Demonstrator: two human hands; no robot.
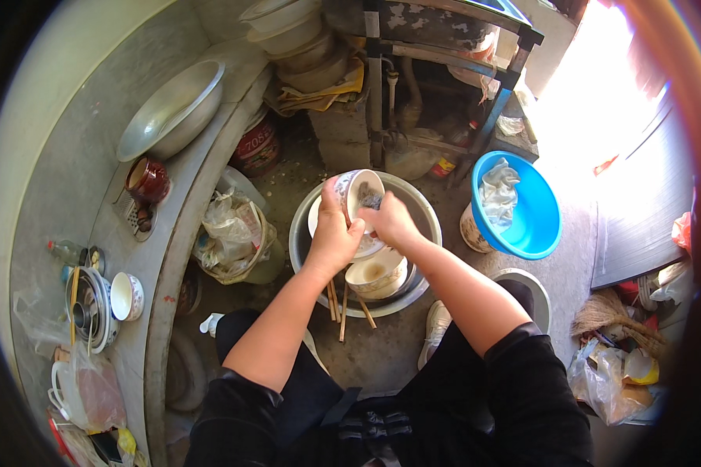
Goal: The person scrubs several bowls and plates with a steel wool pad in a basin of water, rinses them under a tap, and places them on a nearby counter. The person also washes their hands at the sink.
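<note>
My left hand (337, 233) grips a white patterned bowl (344, 190), tilted so that its inside faces right. Against that inside, my right hand (391, 220) presses a grey scouring pad (369, 196). Both hands are above a wide metal basin (426, 280) on the floor. In the basin sit more bowls, among them a cream bowl (377, 274) with a brownish stain at its bottom. Several wooden chopsticks (343, 312) lean over the basin's near rim. My forearms and the raised bowl hide part of what the basin holds.
A blue plastic basin (540, 216) with a whitish cloth (499, 192) stands to the right. To the left are a bag-lined waste basket (233, 233) and a counter (178, 233) with a metal bowl (175, 111) and a brown jar (148, 181). A metal-framed stand (374, 87) is ahead.
</note>
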